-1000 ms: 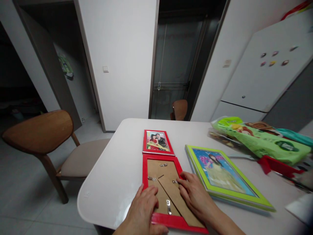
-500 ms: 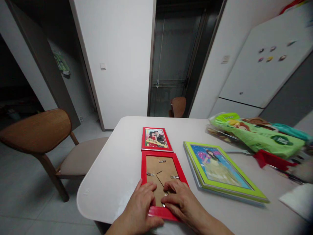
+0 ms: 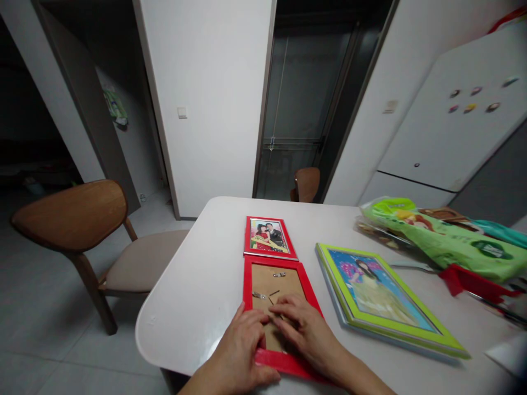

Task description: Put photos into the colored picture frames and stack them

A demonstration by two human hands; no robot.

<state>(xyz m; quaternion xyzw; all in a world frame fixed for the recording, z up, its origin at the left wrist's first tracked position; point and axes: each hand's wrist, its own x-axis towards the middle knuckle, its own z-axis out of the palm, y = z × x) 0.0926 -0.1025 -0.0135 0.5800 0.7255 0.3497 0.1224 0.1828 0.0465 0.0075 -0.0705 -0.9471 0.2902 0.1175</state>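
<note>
A red picture frame (image 3: 248, 285) lies face down on the table, its brown backing board (image 3: 267, 280) showing metal clips (image 3: 279, 275) and a dark slit near the middle. My left hand (image 3: 242, 345) grips the frame's lower left corner, fingers over the left side and thumb along the bottom edge. Over the board's right half lies my right hand (image 3: 304, 334), its bent fingers meeting at the middle of the board. Whatever is under those fingertips is hidden. Touching the far edge is a second red picture frame (image 3: 269, 255), face up, with a photo of two people.
On the right, a green picture frame (image 3: 341, 296) tops a stack. Behind it lie a green plastic package (image 3: 461, 236) and a red object (image 3: 473, 282). A wooden chair (image 3: 78, 214) stands left of the white table (image 3: 185, 307), whose rounded corner is near my left arm.
My right hand has moved from the clip at the frame's near end up to the middle of the backing board. My left hand keeps its hold. The view has shifted slightly.
</note>
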